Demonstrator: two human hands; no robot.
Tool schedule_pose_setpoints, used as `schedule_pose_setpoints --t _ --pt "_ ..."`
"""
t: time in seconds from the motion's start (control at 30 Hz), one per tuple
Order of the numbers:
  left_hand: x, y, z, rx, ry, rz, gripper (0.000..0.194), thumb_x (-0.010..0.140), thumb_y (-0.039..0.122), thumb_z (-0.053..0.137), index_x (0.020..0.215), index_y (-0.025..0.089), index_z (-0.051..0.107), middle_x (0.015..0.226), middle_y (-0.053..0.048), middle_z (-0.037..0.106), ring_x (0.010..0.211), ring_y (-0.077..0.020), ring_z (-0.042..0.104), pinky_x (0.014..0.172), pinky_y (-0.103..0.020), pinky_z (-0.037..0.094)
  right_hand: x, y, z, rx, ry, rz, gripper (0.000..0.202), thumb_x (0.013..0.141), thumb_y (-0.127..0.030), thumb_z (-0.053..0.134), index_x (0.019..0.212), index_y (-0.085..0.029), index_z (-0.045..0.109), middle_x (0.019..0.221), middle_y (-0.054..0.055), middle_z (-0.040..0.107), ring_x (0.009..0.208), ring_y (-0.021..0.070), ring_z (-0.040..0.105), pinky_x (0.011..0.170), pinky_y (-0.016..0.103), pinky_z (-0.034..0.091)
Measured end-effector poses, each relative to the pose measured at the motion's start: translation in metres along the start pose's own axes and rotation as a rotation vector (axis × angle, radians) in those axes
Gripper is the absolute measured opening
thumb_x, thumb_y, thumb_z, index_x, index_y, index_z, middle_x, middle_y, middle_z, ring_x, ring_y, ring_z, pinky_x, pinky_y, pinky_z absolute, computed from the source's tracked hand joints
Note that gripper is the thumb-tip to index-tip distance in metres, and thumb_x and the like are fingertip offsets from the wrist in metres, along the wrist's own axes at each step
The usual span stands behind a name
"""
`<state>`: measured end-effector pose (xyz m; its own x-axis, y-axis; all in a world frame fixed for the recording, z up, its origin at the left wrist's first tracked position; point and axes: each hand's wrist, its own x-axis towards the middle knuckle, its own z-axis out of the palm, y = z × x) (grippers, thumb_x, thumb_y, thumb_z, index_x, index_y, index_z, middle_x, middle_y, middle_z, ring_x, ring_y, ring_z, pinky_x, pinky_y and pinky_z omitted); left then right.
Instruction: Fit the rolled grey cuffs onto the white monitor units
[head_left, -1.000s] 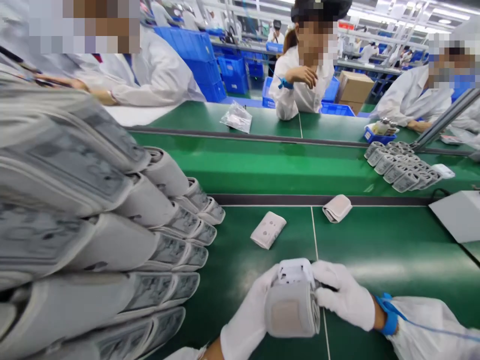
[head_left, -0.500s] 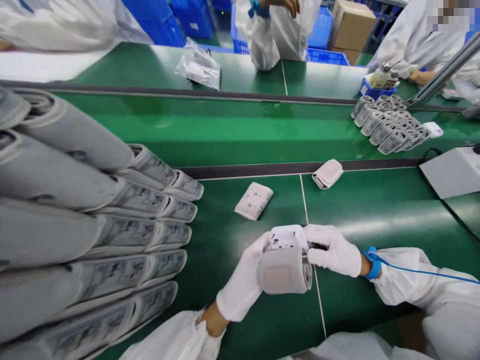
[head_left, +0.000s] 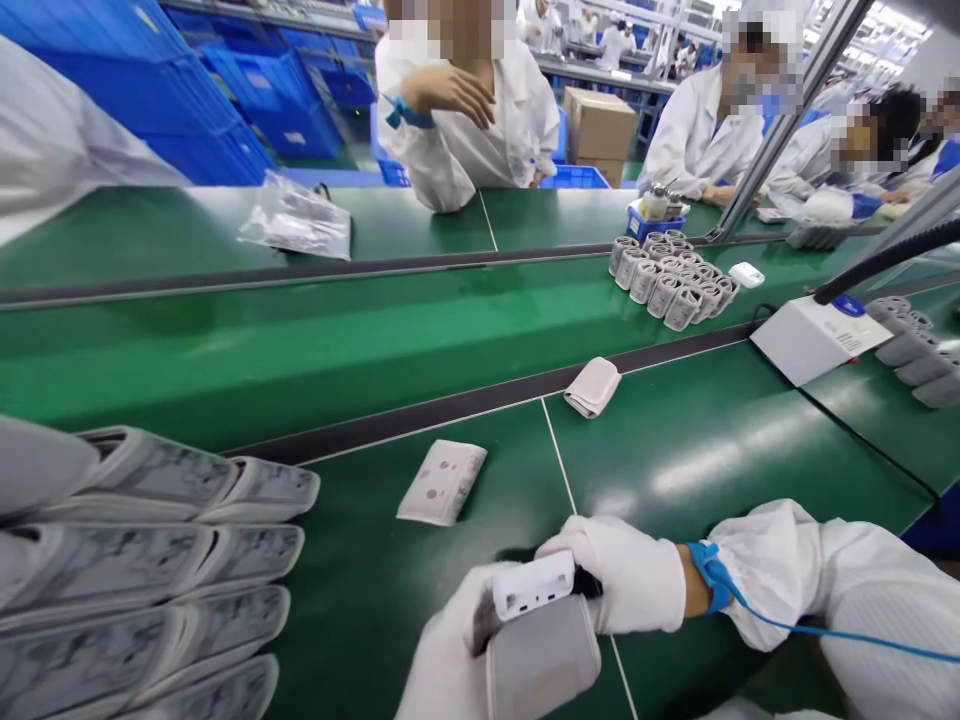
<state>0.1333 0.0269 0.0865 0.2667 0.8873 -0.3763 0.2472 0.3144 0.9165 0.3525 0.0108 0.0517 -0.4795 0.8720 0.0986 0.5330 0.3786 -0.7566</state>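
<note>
My gloved left hand (head_left: 450, 650) is closed around a wrist blood pressure monitor, made up of a white housing (head_left: 534, 586) and a rolled grey cuff (head_left: 544, 660). Small dark slots show along the housing's near side. At its right end my gloved right hand (head_left: 619, 575) is closed, its fingertips against the housing. A small black part (head_left: 588, 583) shows between that hand and the housing; its kind is unclear. Beyond my hands lie a flat pale cuff piece (head_left: 442, 482) with printed round marks and a folded pale cuff (head_left: 593, 387).
Rows of rolled grey cuffs (head_left: 150, 560) stand at left. More rolled cuffs (head_left: 667, 275) are grouped across the green belt (head_left: 375, 330). A white box-shaped device (head_left: 817, 338) with a cable sits at right. Co-workers in white (head_left: 465, 110) are beyond the far bench.
The view has turned right and tilted up. My hands and the monitor appear lower in view. The housing is tilted now, and my right hand is closer against it.
</note>
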Motion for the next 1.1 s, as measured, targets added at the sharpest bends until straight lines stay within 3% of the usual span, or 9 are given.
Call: schedule_pose_setpoints --t 0.1,0.2,0.4,0.57,0.7,0.83,0.97,1.03,1.1 --pt "-0.003 -0.004 0.000 0.036 -0.074 0.082 0.022 0.074 0.036 0.085 0.091 0.023 0.080 0.092 -0.007 0.079 0.085 -0.0282 0.071 0.077 -0.031 0.059 -0.002 -0.002 0.007 -0.073 0.051 -0.017 0.034 0.078 -0.034 0.077 0.108 -0.019 0.068 0.090 0.005 0.067 0.072 0.0187 0.061 0.069 0.029 0.050" --pt "-0.004 -0.003 0.004 -0.089 -0.077 0.046 0.030 0.071 0.042 0.089 0.091 0.022 0.080 0.090 -0.008 0.078 0.082 -0.0287 0.071 0.075 -0.033 0.060 -0.002 0.000 0.015 0.016 0.181 -0.073 0.027 0.075 -0.030 0.072 0.099 -0.019 0.067 0.084 0.002 0.063 0.066 0.0150 0.055 0.065 0.026 0.047" --pt "0.007 -0.005 0.018 -0.284 0.081 -0.085 0.031 0.078 0.045 0.079 0.097 0.021 0.079 0.100 -0.009 0.080 0.091 -0.0302 0.073 0.079 -0.035 0.061 0.012 0.011 0.001 0.156 0.167 -0.011 0.018 0.076 -0.027 0.077 0.089 -0.019 0.067 0.081 -0.001 0.061 0.069 0.0128 0.057 0.066 0.022 0.049" --pt "0.008 0.000 0.020 -0.275 0.113 0.035 0.025 0.069 0.033 0.082 0.090 0.020 0.077 0.093 -0.007 0.079 0.090 -0.0283 0.071 0.082 -0.032 0.057 0.012 0.010 -0.019 0.028 0.101 -0.141 0.038 0.090 -0.032 0.074 0.126 -0.021 0.069 0.093 0.003 0.068 0.080 0.0160 0.064 0.075 0.025 0.053" --pt "0.006 0.004 0.018 -0.184 0.048 0.142 0.017 0.077 0.037 0.073 0.076 0.020 0.070 0.083 -0.004 0.076 0.082 -0.0241 0.066 0.076 -0.031 0.054 0.007 0.012 -0.009 -0.019 0.140 -0.095 0.021 0.089 -0.030 0.073 0.109 -0.023 0.074 0.089 0.002 0.070 0.077 0.0164 0.065 0.073 0.026 0.055" --pt "0.012 -0.004 0.018 -0.057 0.098 0.278 0.015 0.084 0.033 0.063 0.090 0.021 0.071 0.094 -0.006 0.079 0.088 -0.0252 0.071 0.078 -0.033 0.056 0.016 0.013 -0.012 0.054 0.194 0.009 0.019 0.093 -0.033 0.070 0.108 -0.024 0.078 0.095 0.004 0.075 0.085 0.0211 0.072 0.079 0.032 0.060" --pt "0.023 -0.022 0.020 -0.092 0.338 0.371 0.038 0.084 0.031 0.066 0.121 0.021 0.069 0.114 -0.009 0.080 0.105 -0.0290 0.075 0.087 -0.037 0.061 0.029 -0.014 -0.042 0.130 0.187 0.138 0.044 0.104 -0.044 0.052 0.139 -0.025 0.071 0.117 0.008 0.078 0.084 0.0220 0.074 0.079 0.038 0.064" --pt "0.026 -0.029 0.021 -0.049 0.463 0.386 0.042 0.088 0.027 0.062 0.130 0.022 0.066 0.120 -0.010 0.079 0.109 -0.0290 0.076 0.088 -0.037 0.062 0.035 -0.038 -0.051 0.078 0.145 0.192 0.075 0.094 -0.051 0.066 0.163 -0.028 0.046 0.136 0.010 0.071 0.084 0.0226 0.073 0.077 0.040 0.065" --pt "0.027 -0.032 0.023 0.034 0.537 0.458 0.046 0.093 0.021 0.054 0.138 0.024 0.064 0.126 -0.010 0.078 0.114 -0.0271 0.076 0.091 -0.034 0.063 0.045 -0.059 -0.052 -0.097 0.128 0.189 0.112 0.076 -0.046 0.083 0.171 -0.028 0.027 0.145 0.013 0.065 0.097 0.0299 0.074 0.087 0.046 0.065"
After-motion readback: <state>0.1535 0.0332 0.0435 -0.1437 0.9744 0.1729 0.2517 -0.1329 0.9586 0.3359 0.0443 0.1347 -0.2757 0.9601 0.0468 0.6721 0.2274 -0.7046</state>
